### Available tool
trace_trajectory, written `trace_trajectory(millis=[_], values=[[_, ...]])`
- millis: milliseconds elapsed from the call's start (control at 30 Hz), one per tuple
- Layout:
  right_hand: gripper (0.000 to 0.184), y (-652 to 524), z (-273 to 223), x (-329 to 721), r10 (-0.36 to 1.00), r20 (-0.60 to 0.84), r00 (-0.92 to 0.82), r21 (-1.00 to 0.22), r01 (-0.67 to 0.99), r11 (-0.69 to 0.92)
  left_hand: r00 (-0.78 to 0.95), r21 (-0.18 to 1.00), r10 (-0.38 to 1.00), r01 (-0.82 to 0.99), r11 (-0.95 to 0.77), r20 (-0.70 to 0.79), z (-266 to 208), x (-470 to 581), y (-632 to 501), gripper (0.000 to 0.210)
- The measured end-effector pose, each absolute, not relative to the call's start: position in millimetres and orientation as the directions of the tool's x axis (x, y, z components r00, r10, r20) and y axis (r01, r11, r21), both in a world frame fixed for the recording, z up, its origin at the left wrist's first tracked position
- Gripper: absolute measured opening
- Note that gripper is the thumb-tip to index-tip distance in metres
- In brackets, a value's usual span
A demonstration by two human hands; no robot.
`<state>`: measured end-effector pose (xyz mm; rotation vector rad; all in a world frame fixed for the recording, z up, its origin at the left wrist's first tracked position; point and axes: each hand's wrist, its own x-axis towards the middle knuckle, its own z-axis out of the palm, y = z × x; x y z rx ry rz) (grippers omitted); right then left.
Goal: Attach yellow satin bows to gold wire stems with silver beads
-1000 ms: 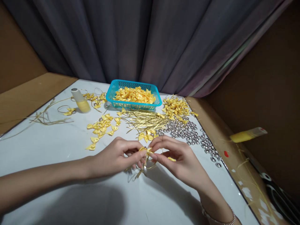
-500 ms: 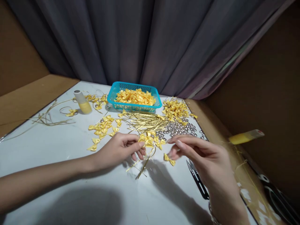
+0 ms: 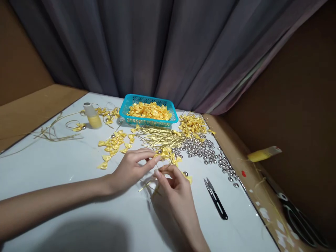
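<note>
At the middle of the table my left hand (image 3: 136,163) pinches a yellow satin bow (image 3: 166,153) between thumb and fingertips. A thin gold cord (image 3: 171,161) curves down from that bow. Just below and to the right, my right hand (image 3: 177,187) has its thumb and index finger closed on the cord. More yellow bows lie behind and beside the fingers, partly hidden. A loose bow (image 3: 189,179) and a silver bead (image 3: 185,173) show just past my right knuckles. Cut cord pieces (image 3: 144,185) lie under my hands.
A blue basket (image 3: 148,122) of bows stands at the back. Around it are a bundle of gold cords (image 3: 160,137), a pile of corded bows (image 3: 193,124), silver beads (image 3: 202,148) and a yellow thread spool (image 3: 93,117). Black thread snips (image 3: 216,201) lie right; large scissors (image 3: 299,220) lie beyond the edge.
My right hand has moved left and down from beside the beads to meet the cord at my left fingertips. The snips and right-hand beads are now uncovered. My left hand stays about in place.
</note>
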<state>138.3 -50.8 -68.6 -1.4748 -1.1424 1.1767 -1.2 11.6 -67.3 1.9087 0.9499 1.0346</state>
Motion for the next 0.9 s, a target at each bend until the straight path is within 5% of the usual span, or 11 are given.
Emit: trace_trajectory(millis=[133,500,700,900], values=[[0.037,-54.7,-66.5,136.4,0.981,-0.193,0.031,-0.979,0.064,-0.194,0.395,0.830,0.828,0.230,-0.508,0.398,-69.1,-1.2,12.7,0.023],[0.034,-65.0,-63.6,142.8,0.998,0.001,-0.056,-0.918,0.396,0.023,0.396,0.797,0.797,0.217,-0.563,0.455,-69.5,-0.8,10.6,0.023],[0.019,-65.2,-54.1,153.9,0.990,0.118,0.081,-0.879,0.472,0.066,0.432,0.816,0.801,0.213,-0.538,0.414,-63.7,-2.7,10.5,0.022],[0.014,-55.9,-41.4,167.2,0.980,0.181,-0.078,-0.772,0.606,0.191,0.525,0.778,0.724,0.173,-0.605,0.446,-62.6,-3.5,7.9,0.027]])
